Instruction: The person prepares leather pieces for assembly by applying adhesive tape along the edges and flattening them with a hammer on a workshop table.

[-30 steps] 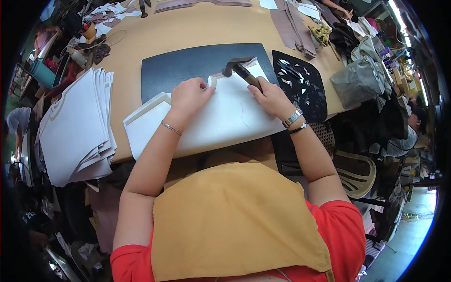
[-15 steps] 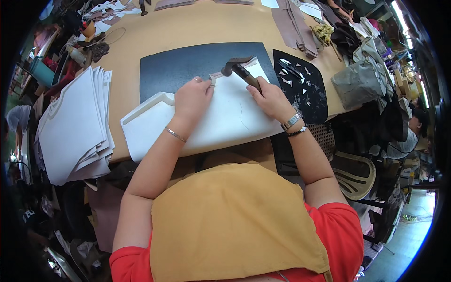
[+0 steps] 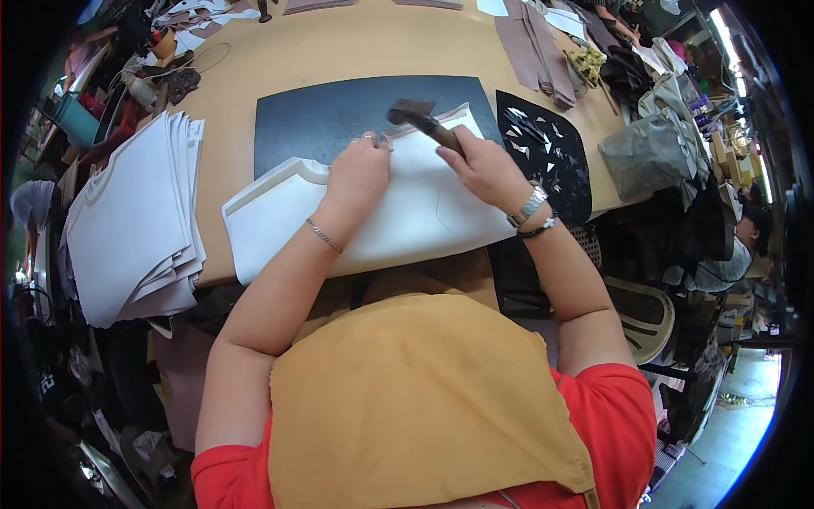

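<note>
A white sheet panel with a notched, beige-lined far edge lies partly over a dark flat board, its near edge reaching past the table's front. My left hand is closed at the notch in that edge, its fingertips pinching the panel's folded border. Wrapped round a wooden handle, my right hand holds a hammer tilted over the panel. The dark hammer head is above the far border, just right of my left fingers; whether it touches cannot be made out.
A stack of white panels overhangs the table's left front. Right of the board lies a black mat with white scraps and a dark tool. Mauve strips lie far right, near a grey bag. A chair stands at right.
The hammer head has moved left, closer to my left fingers. My left hand has shifted slightly right, and the panel's left end has moved a little away from me.
</note>
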`<action>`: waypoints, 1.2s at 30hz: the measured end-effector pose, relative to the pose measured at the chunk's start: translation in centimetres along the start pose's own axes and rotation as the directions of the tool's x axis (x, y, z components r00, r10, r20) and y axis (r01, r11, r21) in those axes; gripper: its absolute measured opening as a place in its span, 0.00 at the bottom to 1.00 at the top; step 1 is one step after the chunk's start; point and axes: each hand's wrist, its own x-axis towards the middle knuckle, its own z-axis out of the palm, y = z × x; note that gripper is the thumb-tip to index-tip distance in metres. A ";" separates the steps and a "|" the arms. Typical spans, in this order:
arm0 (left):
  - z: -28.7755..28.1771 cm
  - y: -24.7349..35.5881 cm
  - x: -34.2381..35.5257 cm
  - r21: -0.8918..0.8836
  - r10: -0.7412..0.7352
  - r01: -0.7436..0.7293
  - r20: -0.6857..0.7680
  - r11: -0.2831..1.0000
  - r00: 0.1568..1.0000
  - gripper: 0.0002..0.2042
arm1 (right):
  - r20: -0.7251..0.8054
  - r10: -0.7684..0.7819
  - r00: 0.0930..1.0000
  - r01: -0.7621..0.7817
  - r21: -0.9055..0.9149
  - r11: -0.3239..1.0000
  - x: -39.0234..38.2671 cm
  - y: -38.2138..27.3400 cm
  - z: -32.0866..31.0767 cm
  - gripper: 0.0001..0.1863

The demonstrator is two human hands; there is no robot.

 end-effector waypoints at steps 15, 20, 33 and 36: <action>-3.4 -1.0 0.8 -0.366 -0.172 0.234 0.194 0.901 0.966 0.11 | 0.008 -0.101 0.995 0.101 0.004 0.995 1.0 0.4 2.0 0.18; -3.1 -0.9 -0.5 -0.325 -0.127 0.143 0.069 0.935 0.989 0.10 | -0.010 -0.140 0.990 0.140 0.031 0.990 0.5 -0.3 1.3 0.18; -5.7 -0.9 0.2 -0.291 -0.242 0.329 0.296 0.898 0.924 0.13 | 0.100 0.000 0.995 -0.007 0.070 0.998 -0.8 -0.1 1.2 0.18; -5.4 -1.9 -0.3 -0.343 -0.246 0.357 0.326 0.869 0.913 0.14 | 0.106 -0.013 0.994 0.004 0.089 0.996 -0.8 0.0 1.4 0.19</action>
